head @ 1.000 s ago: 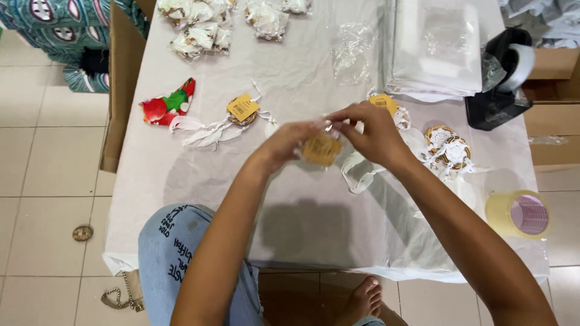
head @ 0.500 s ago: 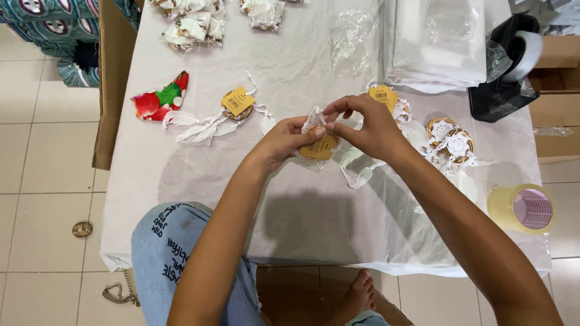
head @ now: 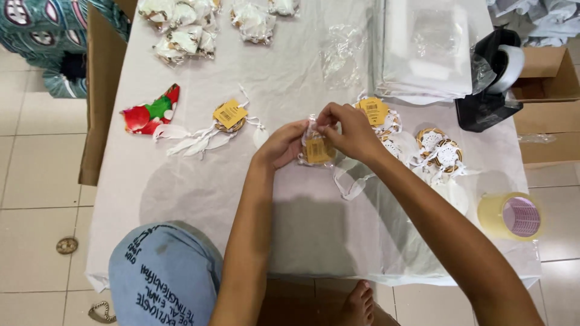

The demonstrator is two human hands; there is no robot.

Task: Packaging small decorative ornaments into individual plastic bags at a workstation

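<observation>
Clear plastic crinkles around a small round ornament with a yellow tag (head: pixel 316 149), pinched between both hands over the white-covered table (head: pixel 199 187). My left hand (head: pixel 283 145) cups the packet from its left side, fingers closed on the wrap; my right hand (head: pixel 347 130) comes over the top w/ thumb and fingertips closed tight on the upper edge of the bag. Both are shut on it, no gap showing.

Risk, as I judge it: the film is slick and the hold is at the edge only, so the ornament could slide out the bottom, or its white ribbon tails (head: pixel 353 181), trailing down-right of the grip, could snag in the fold.

Pose: both forearms reach in from the near edge, wrists meeting at centre, right arm angled across.

Left of the grip lies another tagged ornament (head: pixel 229 116) and, further out, a red-green piece (head: pixel 151 113). Right of it, more ornaments (head: pixel 438 148), a tape roll (head: pixel 512 216); beyond, a black tape dispenser (head: pixel 492 84) and stacked bags (head: pixel 426 48).
</observation>
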